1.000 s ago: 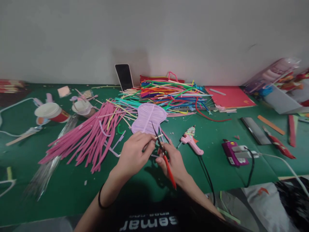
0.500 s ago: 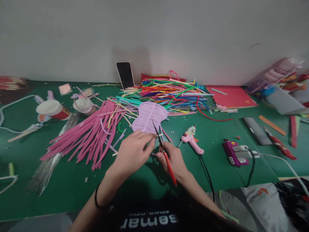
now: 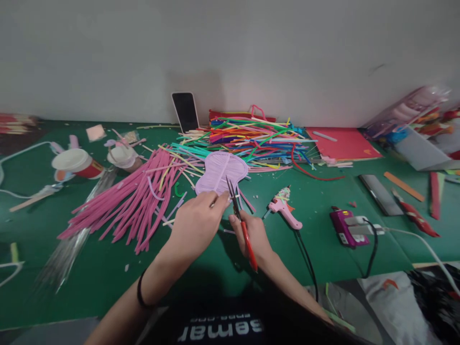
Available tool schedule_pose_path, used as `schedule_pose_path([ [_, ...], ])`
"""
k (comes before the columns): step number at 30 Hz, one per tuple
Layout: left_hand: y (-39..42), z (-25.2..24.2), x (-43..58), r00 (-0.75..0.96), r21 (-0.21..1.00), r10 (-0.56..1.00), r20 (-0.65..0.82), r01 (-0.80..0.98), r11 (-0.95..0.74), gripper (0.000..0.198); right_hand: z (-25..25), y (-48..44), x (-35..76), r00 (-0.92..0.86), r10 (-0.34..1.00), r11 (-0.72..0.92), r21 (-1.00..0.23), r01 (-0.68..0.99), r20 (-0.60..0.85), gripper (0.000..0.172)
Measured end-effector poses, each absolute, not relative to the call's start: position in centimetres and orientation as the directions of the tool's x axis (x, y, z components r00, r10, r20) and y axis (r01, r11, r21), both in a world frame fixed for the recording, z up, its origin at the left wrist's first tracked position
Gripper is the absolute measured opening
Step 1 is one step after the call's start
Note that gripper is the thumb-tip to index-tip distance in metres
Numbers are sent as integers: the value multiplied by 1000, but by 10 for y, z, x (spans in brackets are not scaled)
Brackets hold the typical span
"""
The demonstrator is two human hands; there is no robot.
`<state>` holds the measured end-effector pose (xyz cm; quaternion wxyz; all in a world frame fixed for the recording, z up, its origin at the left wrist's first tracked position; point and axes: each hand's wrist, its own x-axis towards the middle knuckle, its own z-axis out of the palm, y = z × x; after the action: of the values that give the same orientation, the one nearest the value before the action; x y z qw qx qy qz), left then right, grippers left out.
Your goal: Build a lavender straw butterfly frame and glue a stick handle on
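Observation:
My left hand (image 3: 197,215) is closed on a thin cream pipe cleaner (image 3: 168,222); one end sticks out on the left. In my right hand (image 3: 256,235) are red-handled scissors (image 3: 245,235), blades pointing up and slightly parted, close by the left fingertips. A small pale end shows near the blades; whether they touch it I cannot tell. Just beyond both hands lies a lilac, butterfly-shaped piece (image 3: 223,170) of pipe cleaners side by side, its lower edge partly hidden by my left hand.
Pink pipe cleaners (image 3: 132,196) spread at left, and a multicoloured pile (image 3: 251,139) lies behind. A pink glue gun (image 3: 285,211) with a black cord is right of my hands. Further out are a purple power adapter (image 3: 347,227), dark phone (image 3: 380,194), paper cup (image 3: 77,163) and upright phone (image 3: 185,112).
The scissors have turned slightly more upright, and their blades now show apart. My left hand has shifted slightly, and the cream pipe cleaner sticks out further on its left.

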<state>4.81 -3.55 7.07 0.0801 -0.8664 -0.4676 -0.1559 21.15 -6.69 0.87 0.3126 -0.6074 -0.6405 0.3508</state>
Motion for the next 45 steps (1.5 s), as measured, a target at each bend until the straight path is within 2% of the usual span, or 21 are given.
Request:
schedule_pose_path([
  [3, -37, 65, 49, 531, -186, 690, 492, 838, -513, 24, 12, -64, 211, -71, 997, 13, -850, 527, -28, 46],
  [6, -33, 59, 44, 576, -172, 632, 519, 794, -583, 22, 15, -63, 211, -79, 997, 26, -838, 546, -20, 46],
  [9, -26, 57, 40, 543, 38, 675, 500, 764, -644, 22, 17, -62, 211, -77, 997, 47, -808, 588, 2, 44],
  [13, -14, 64, 36, 446, 473, 793, 416, 639, -607, 21, 16, -58, 212, -60, 997, 77, -746, 661, 49, 41],
  [16, 0, 72, 32, 451, 767, 878, 160, 504, -398, 27, 14, -56, 215, -60, 991, 124, -683, 720, 116, 41],
  [19, 12, 78, 27, 573, 895, 806, -147, 425, -138, 36, 11, -54, 217, -60, 986, 147, -634, 759, 157, 42],
  [21, 13, 77, 29, 582, 861, 794, -174, 481, -164, 40, 9, -53, 218, -43, 991, 116, -630, 768, 130, 43],
  [22, 10, 76, 31, 539, 798, 835, -111, 549, -248, 39, 9, -52, 218, -28, 994, 89, -637, 766, 105, 43],
  [23, 6, 74, 35, 484, 690, 875, -8, 636, -345, 37, 8, -51, 219, -15, 997, 64, -648, 759, 80, 43],
  [25, -4, 67, 43, 402, 371, 883, 241, 803, -467, 32, 8, -50, 219, 2, 999, 30, -676, 736, 46, 45],
  [27, -12, 58, 51, 452, 102, 814, 364, 850, -517, 29, 7, -49, 220, 10, 999, 17, -698, 716, 34, 46],
  [29, -15, 52, 55, 517, -13, 753, 407, 827, -561, 29, 7, -49, 220, 10, 999, 15, -708, 706, 31, 47],
  [30, -14, 50, 56, 535, -10, 735, 417, 811, -584, 29, 7, -49, 221, 11, 999, 15, -710, 704, 32, 47],
  [32, -10, 52, 56, 540, 105, 727, 425, 768, -632, 27, 7, -51, 222, 14, 999, 23, -708, 706, 46, 46],
  [35, 1, 62, 52, 481, 476, 799, 361, 642, -602, 26, 7, -54, 225, 16, 994, 62, -667, 742, 110, 45],
  [37, 9, 70, 47, 484, 740, 858, 175, 510, -439, 29, 6, -56, 227, 10, 985, 102, -624, 775, 173, 45],
  [39, 16, 75, 43, 564, 888, 824, -58, 406, -216, 33, 5, -57, 229, 3, 974, 133, -587, 799, 225, 47],
  [41, 18, 77, 42, 622, 907, 763, -176, 404, -120, 34, 3, -57, 229, 4, 973, 130, -566, 814, 230, 48],
  [42, 16, 76, 42, 606, 875, 777, -171, 455, -163, 34, 2, -56, 229, 12, 978, 112, -565, 817, 210, 48],
  [44, 7, 73, 48, 507, 682, 862, -33, 642, -351, 32, 1, -54, 228, 37, 989, 57, -590, 806, 146, 49],
  [45, 1, 69, 52, 440, 504, 892, 106, 749, -430, 30, 1, -53, 227, 49, 992, 30, -611, 791, 113, 50],
])
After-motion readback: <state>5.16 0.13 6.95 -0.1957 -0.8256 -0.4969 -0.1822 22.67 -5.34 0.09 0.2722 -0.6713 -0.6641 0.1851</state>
